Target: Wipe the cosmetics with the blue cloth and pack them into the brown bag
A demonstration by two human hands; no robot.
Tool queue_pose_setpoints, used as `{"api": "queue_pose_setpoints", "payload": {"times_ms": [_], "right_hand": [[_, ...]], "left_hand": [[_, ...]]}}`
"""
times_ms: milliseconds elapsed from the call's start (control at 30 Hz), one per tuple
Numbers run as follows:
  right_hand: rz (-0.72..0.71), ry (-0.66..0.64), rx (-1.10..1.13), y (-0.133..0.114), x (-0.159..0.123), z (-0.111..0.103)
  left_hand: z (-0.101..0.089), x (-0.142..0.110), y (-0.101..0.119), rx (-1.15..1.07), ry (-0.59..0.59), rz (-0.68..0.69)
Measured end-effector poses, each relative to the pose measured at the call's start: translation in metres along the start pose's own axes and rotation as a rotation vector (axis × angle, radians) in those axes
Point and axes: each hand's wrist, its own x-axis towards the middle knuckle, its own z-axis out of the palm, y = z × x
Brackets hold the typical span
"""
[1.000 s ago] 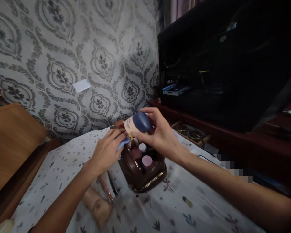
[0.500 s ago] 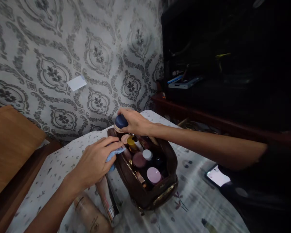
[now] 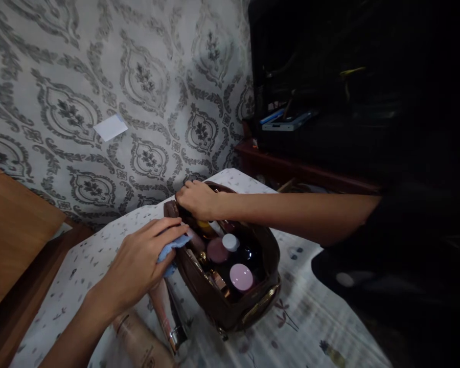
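And here's the right hand [image 3: 198,199], back of it up, fingers bent down inside the far end of the brown bag [image 3: 214,304]; their tips are hidden, so no telling how closed they are or whether they grip anything. That forearm stretches in from the right, nearly level, over the open bag. On the near left, the left hand [image 3: 147,250] angles up from the lower corner, palm down, fingers partly bent around a blue cloth [image 3: 172,249], at the bag's edge. The bag sits open on the table [image 3: 107,240], a pink lid [image 3: 241,277] and white cap [image 3: 230,242] showing inside, a tube [image 3: 167,314] lying beside it.
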Motion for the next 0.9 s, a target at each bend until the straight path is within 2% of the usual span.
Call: {"api": "queue_pose_setpoints", "payload": {"times_ms": [300,467,533,633,700,900], "right_hand": [[0.0,-0.102,0.086,0.007,-0.001,-0.015],[0.003,-0.042,0.172,0.008,-0.021,-0.031],[-0.054,-0.058,0.233,0.006,-0.031,-0.038],[-0.167,-0.175,0.364,0.003,-0.041,-0.043],[-0.188,-0.218,0.422,0.001,-0.043,-0.043],[-0.041,-0.243,0.43,-0.01,-0.042,-0.041]], "left_hand": [[0.006,-0.002,-0.001,-0.01,-0.011,0.004],[0.006,-0.004,0.0,0.014,-0.016,-0.009],[0.006,-0.006,0.0,0.009,0.0,-0.022],[0.006,-0.009,0.0,-0.009,0.021,-0.037],[0.006,-0.009,0.0,-0.019,0.026,-0.045],[0.008,-0.01,0.002,-0.035,0.058,-0.052]]}}
